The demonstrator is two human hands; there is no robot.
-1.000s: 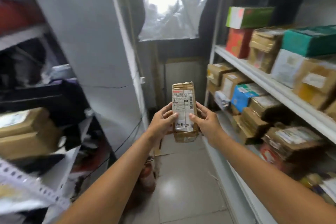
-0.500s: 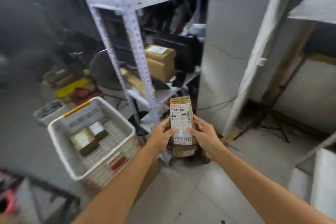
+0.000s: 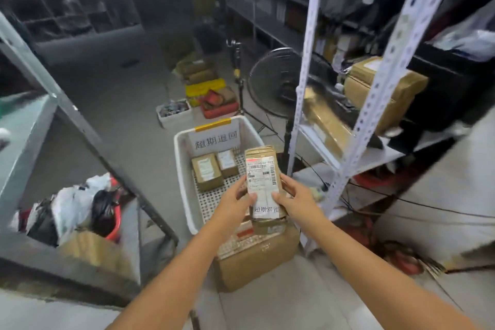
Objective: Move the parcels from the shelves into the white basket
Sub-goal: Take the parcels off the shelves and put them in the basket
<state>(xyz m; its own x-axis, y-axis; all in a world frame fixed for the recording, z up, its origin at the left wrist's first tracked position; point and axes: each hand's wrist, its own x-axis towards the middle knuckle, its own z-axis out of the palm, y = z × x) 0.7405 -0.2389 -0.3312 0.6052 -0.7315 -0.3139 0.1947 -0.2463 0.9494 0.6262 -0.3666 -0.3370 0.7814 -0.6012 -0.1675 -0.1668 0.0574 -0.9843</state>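
Observation:
I hold a tall brown parcel [image 3: 262,171] with a white barcode label upright in both hands. My left hand [image 3: 235,202] grips its left edge, thumb on the label. My right hand [image 3: 296,199] grips its right edge the same way. The parcel hangs above the near right part of the white basket [image 3: 180,169], which stands on a cardboard box [image 3: 257,262] on the floor. Two small brown parcels [image 3: 207,170] [image 3: 227,163] lie side by side at the basket's far end, below a white sign with printed characters.
A white perforated shelf rack [image 3: 375,104] with brown parcels [image 3: 380,91] stands at right, cables trailing beneath it. A standing fan [image 3: 276,83] is behind the basket. A grey metal frame [image 3: 88,126] slants at left above a box of bags [image 3: 77,209]. Crates sit farther back.
My view has swung left from the parcel shelves past the rack to the basket. The basket now lies directly under the parcel, which both hands still hold the same way.

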